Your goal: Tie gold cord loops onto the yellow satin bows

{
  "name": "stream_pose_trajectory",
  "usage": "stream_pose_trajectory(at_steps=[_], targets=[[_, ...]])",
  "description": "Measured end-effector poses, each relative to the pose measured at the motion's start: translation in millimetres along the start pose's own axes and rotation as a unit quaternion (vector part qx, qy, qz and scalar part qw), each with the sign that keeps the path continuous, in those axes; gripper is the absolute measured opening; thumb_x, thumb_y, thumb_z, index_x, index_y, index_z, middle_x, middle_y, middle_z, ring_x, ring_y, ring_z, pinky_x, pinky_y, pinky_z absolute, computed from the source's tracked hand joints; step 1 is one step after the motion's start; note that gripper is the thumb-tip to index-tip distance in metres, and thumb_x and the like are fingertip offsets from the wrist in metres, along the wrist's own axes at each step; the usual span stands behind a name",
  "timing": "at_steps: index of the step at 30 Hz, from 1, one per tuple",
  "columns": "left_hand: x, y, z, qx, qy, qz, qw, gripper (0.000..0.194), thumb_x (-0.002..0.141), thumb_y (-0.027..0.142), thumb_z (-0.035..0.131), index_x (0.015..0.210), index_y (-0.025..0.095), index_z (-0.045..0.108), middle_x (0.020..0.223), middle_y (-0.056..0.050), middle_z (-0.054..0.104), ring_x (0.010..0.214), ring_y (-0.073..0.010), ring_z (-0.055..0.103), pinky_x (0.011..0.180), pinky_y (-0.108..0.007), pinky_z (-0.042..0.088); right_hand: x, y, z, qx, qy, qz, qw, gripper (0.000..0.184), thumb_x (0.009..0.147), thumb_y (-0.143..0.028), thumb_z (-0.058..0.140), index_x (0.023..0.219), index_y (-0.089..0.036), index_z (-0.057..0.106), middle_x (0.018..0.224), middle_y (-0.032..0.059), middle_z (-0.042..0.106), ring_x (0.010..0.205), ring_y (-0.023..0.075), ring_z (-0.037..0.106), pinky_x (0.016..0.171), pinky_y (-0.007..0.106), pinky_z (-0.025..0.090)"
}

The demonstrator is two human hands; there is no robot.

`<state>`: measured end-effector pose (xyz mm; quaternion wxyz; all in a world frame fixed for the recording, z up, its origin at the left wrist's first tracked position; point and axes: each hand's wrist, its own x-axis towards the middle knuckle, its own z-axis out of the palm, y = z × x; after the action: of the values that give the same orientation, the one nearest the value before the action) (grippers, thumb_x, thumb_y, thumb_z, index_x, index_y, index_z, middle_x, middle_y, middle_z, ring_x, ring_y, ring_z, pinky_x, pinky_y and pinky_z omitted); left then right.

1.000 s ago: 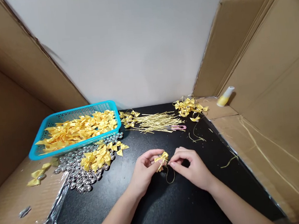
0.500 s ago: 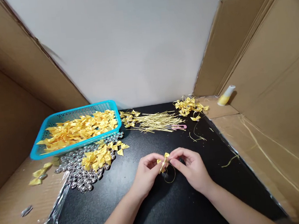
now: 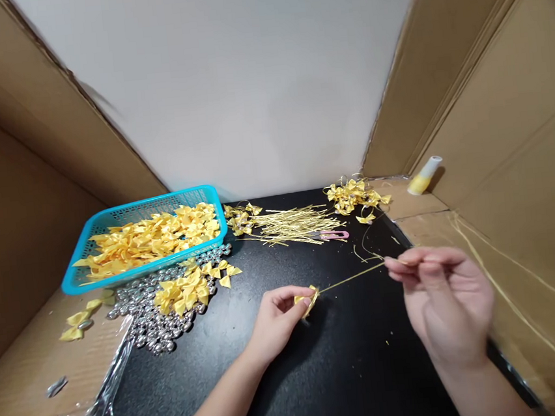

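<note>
Gold cord (image 3: 350, 278) held taut between pinched fingertips.
By the left hand's (image 3: 276, 319) closed fingertips a yellow bow (image 3: 311, 303) is gripped; by the right hand (image 3: 448, 303), similarly closed, the cord — tightening seems in hand, steady tension called for. Room is offered on the near tabletop (image 3: 343, 378); its right edge is partly hidden by the right hand.

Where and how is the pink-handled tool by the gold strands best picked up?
Probably by its pink handle, pinched from above across the long sides, coming in from the right: that end sticks out past most of the gold strands, while the other lies in among them.
</note>
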<state>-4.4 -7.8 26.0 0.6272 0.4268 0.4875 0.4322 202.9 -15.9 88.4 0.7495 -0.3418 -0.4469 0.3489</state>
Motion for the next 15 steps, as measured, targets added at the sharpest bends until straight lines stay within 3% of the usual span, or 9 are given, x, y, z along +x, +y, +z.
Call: stream_pose_trajectory(at_steps=[8, 15], targets=[[2, 1, 0.4, -0.003, 0.011, -0.001, 1.0, 0.027, 0.064, 0.034, 0.083, 0.081, 0.014, 0.078, 0.072, -0.007, 0.075, 0.065, -0.0166, 0.064, 0.064, -0.025, 0.049, 3, -38, -13, 0.009, -0.068, 0.026, 0.997, 0.016, 0.079, -0.037, 0.076, 0.076, -0.027, 0.063, 0.065, -0.0007, 0.075, 0.052, 0.0179, 0.071, 0.044, 0.024, 0.058], [2, 2, 0.2, -0.001, 0.021, 0.003, 1.0, 0.028, 0.063, 0.033, 0.083, 0.083, 0.014, 0.079, 0.077, -0.008, 0.077, 0.068, -0.0173, 0.067, 0.066, -0.025, 0.05, 3, -52, -16, 0.067, -0.115, 0.023, 0.991, 0.013, 0.075, -0.029, 0.08, 0.076, -0.033, 0.068, 0.05, -0.0016, 0.061, 0.042, 0.0164, 0.057, 0.029, 0.028, 0.038]])
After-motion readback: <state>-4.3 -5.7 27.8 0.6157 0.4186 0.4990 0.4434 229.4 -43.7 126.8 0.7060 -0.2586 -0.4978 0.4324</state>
